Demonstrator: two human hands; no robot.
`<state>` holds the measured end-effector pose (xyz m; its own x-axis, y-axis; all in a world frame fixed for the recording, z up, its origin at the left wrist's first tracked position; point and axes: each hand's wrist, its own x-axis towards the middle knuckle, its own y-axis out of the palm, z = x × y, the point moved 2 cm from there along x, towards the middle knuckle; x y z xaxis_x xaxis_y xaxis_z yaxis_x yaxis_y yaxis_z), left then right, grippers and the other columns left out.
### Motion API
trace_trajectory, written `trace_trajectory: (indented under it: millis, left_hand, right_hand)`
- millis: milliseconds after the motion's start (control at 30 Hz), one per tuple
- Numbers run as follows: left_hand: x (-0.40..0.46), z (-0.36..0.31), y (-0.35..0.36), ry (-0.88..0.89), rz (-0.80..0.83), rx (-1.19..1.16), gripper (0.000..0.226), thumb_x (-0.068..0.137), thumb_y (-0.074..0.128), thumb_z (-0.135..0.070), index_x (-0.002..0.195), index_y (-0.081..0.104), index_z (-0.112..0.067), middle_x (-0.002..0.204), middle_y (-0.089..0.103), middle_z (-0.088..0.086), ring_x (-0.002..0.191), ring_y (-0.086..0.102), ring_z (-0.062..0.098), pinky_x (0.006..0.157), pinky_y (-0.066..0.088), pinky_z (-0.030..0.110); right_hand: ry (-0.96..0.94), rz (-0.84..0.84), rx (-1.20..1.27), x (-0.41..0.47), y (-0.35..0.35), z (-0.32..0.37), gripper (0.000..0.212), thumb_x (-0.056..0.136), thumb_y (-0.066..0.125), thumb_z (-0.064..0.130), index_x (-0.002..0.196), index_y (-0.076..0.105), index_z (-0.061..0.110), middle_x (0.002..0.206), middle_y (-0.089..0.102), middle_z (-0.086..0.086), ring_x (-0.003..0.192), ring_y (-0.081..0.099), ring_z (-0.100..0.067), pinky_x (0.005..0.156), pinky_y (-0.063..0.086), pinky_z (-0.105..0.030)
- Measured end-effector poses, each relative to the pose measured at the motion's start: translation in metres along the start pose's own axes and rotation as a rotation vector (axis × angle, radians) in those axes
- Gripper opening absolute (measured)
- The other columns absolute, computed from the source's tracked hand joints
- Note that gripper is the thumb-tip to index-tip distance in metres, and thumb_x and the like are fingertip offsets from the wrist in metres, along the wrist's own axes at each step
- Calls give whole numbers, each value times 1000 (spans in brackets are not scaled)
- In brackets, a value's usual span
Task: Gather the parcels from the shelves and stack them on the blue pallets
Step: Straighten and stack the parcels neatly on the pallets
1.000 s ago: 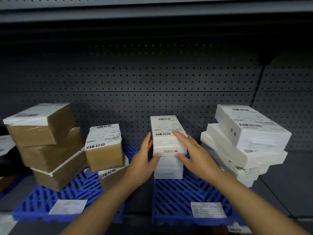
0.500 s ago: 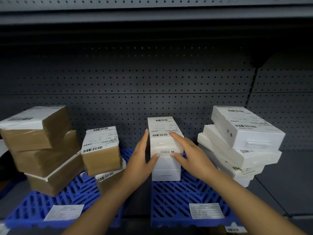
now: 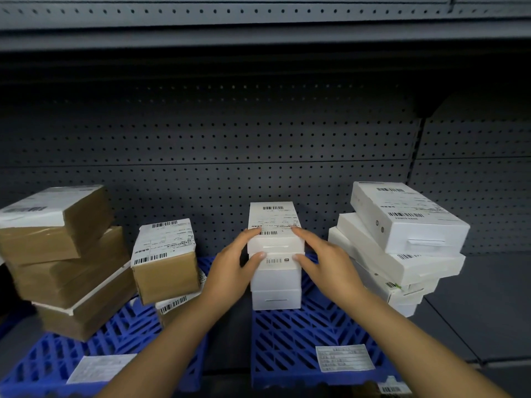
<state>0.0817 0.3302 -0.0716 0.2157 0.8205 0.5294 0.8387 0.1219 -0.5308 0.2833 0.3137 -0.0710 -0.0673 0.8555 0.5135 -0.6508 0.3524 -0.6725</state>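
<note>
A narrow stack of white parcels [image 3: 275, 297] stands at the back of the right blue pallet [image 3: 290, 337]. Its top parcel [image 3: 273, 218] carries a barcode label. My left hand [image 3: 230, 272] grips the upper part of the stack from the left and my right hand [image 3: 326, 268] from the right. Fingertips lie on the top parcel's label, and both thumbs press the front face just below it. The left blue pallet [image 3: 126, 334] holds a leaning stack of brown parcels [image 3: 60, 271] and a labelled brown parcel [image 3: 166, 271] resting on another one.
A skewed pile of larger white boxes [image 3: 402, 234] sits right of the central stack, partly off the pallet. Paper slips [image 3: 344, 358] lie on the pallets' front areas. A perforated grey back panel [image 3: 201, 145] and an upper shelf [image 3: 258, 35] enclose the space.
My right hand slid off the top of the labelled parcel to its right side. Both hands now clasp the stack evenly, and the top parcel sits further back than before.
</note>
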Motion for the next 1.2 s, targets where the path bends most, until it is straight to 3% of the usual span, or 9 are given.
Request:
trace_trajectory:
  millis: [300,467,567,700,767,833,933,1033,1200]
  left_hand:
    - [-3,-3,-2,42,-13,56,43,95,58,-24,137,48,-30,135,44,-25,126,46,3,102,39,20]
    - [-4,-1,-6,-21,10,60,51,95,57,-24,143,38,-32,128,61,-4,91,60,6,71,44,12]
    - [-2,3,-5,-79,20,59,58,95,56,-30,146,28,-33,130,56,-13,103,59,7,79,42,15]
    - [-1,2,-3,-83,36,139,54,97,53,-31,145,30,-31,116,65,-1,74,52,7,60,36,9]
    - [-2,3,-3,-78,41,147,54,97,52,-31,146,30,-31,120,64,0,87,59,14,66,39,10]
    - [-3,4,-3,-76,42,124,54,97,53,-32,146,30,-31,135,55,-5,112,57,15,87,46,23]
    - [-2,2,-6,-62,50,107,54,96,54,-32,146,30,-31,144,46,-10,127,47,10,103,43,33]
    - [-1,-3,-10,-33,53,151,62,96,55,-33,150,24,-28,152,33,-10,139,31,9,113,30,30]
    - [-1,-28,-20,97,13,244,69,94,54,-41,151,18,-28,158,18,-5,144,13,9,115,13,24]
  right_hand:
    - [35,-2,-21,1,1,0,50,93,58,29,139,41,40,97,69,-6,93,64,-20,82,53,-37]
    - [26,2,-27,1,2,6,51,92,59,29,139,41,39,95,69,-4,91,64,-20,81,52,-39]
    - [31,10,-19,2,1,7,51,93,59,29,139,41,39,95,68,-1,92,63,-18,83,52,-37]
    - [20,6,-47,1,2,7,52,93,57,29,141,39,38,99,69,-3,93,63,-19,82,52,-37]
    - [13,11,-74,-2,2,7,53,94,55,30,142,35,41,99,68,-3,91,62,-19,80,52,-38]
    - [6,13,-81,-2,2,7,54,95,55,30,142,33,42,106,66,-3,96,60,-19,82,51,-37]
    - [-24,15,-63,-3,-1,11,59,95,56,28,144,28,42,138,50,0,124,48,-16,100,43,-33]
    - [-65,9,-68,-6,-11,19,65,94,55,33,145,18,47,154,26,5,139,29,-12,110,31,-29]
    - [-147,-17,-122,-11,-49,45,60,93,55,41,145,25,42,155,18,15,137,27,-5,109,31,-27]
